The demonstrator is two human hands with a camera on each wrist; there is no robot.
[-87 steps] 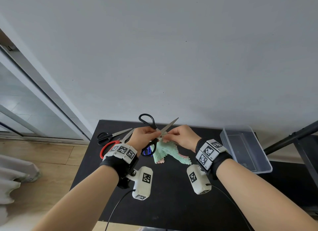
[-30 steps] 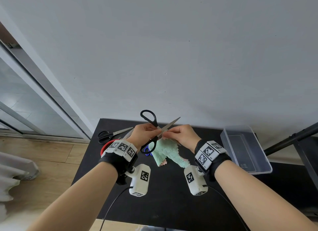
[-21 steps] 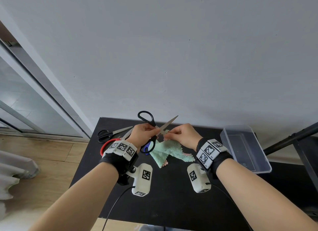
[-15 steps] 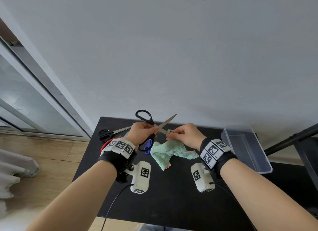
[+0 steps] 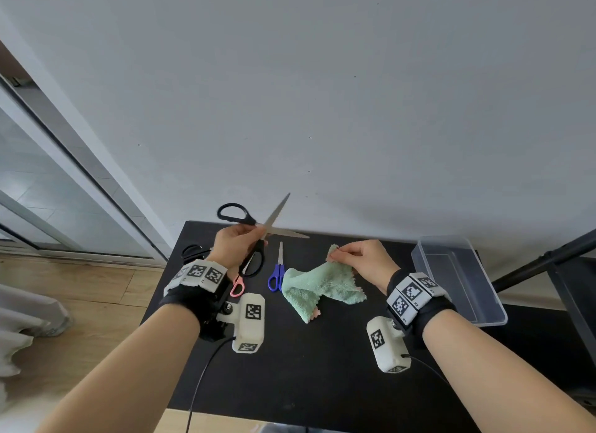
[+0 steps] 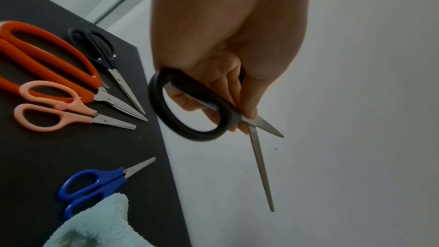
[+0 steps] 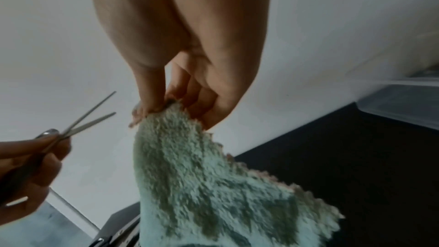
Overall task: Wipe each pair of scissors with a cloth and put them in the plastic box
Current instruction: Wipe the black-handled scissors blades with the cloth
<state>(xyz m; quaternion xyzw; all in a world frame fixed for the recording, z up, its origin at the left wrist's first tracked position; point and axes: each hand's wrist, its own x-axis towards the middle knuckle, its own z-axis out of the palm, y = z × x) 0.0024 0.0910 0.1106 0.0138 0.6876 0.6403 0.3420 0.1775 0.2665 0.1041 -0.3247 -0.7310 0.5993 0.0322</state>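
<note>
Progress approx. nil: plastic box (image 5: 458, 281) holds no scissors; left hand (image 5: 237, 245) fingers curled round open black-handled scissors (image 5: 258, 231) held apart from green cloth (image 5: 322, 284) pinched by right hand (image 5: 361, 260); four prs. remain on black table (image 5: 322, 368), incl. blue scissors (image 5: 277, 271).

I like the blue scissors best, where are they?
The blue scissors lie flat on the black table, in the middle of the head view, right beside the green cloth, between the two hands.
</note>
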